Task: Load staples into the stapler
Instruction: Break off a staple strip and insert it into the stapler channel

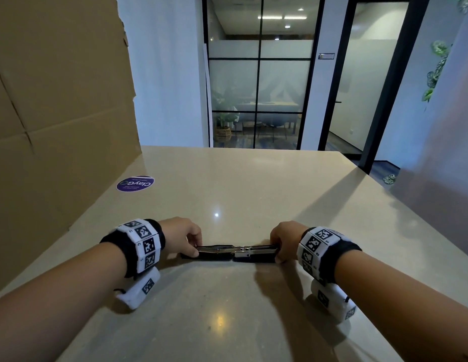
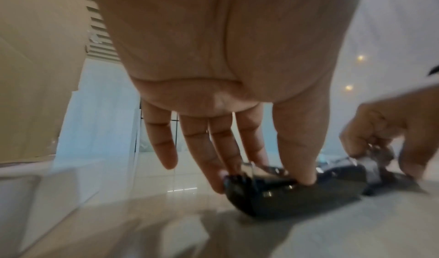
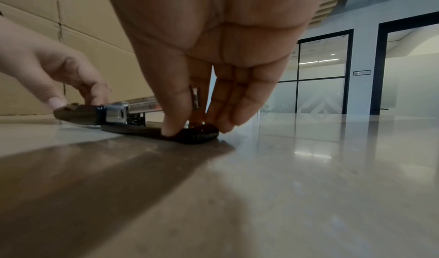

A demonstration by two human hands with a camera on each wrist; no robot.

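A black stapler (image 1: 229, 253) lies folded out flat on the beige table (image 1: 253, 192), its shiny metal rail facing up along the middle. My left hand (image 1: 195, 248) pinches the left end between thumb and fingertips; the left wrist view shows that hand (image 2: 263, 184) on the black end of the stapler (image 2: 285, 196). My right hand (image 1: 276, 250) pinches the right end. In the right wrist view, this hand (image 3: 197, 130) has its thumb on the black tip of the stapler (image 3: 142, 126), and a small metal piece (image 3: 194, 96) stands between thumb and fingers. I cannot tell whether staples lie in the rail.
A tall cardboard sheet (image 1: 57, 113) stands along the table's left side. A round purple sticker (image 1: 135, 183) lies flat near it. Beyond the table's far edge is a glass partition (image 1: 259, 74) with a doorway to the right.
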